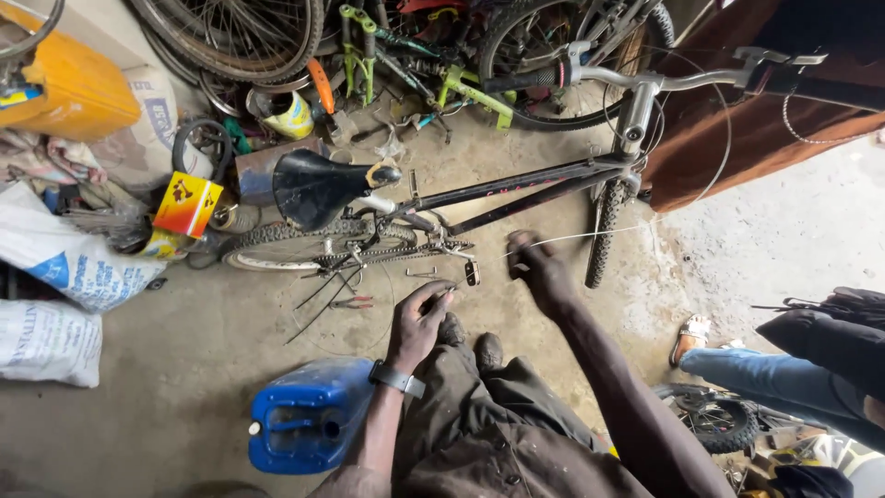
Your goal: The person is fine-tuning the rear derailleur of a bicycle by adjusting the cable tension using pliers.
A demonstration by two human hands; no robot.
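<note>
We note a thin pale brake cable running taut from the right hand out to the right, toward the front wheel of the black bicycle. It lies just near of the frame's down tube, at mid-scene. Our right hand is pinched narrow on the cable's near end, fingers curled, knuckles up. Our left hand sits just left of it, closed round a small dark tool or cable end; what exactly it grips we cannot tell. A dark wristwatch is on the left wrist.

The bicycle stands across the view, black saddle at left, grey handlebar at far right, chain and pedal just beyond our hands. The rear wheel lies behind the saddle. Loose dark wires and small red-handled pliers rest on the concrete floor left of the left hand.

Near left, touching our left forearm's side of the scene: a blue plastic jerrycan. Further left: white sacks, a yellow-and-red carton, an orange container at far left. Far: a heap of wheels and a green bicycle frame. At right, another person's legs in blue jeans and a sandalled foot, well apart from our hands.
</note>
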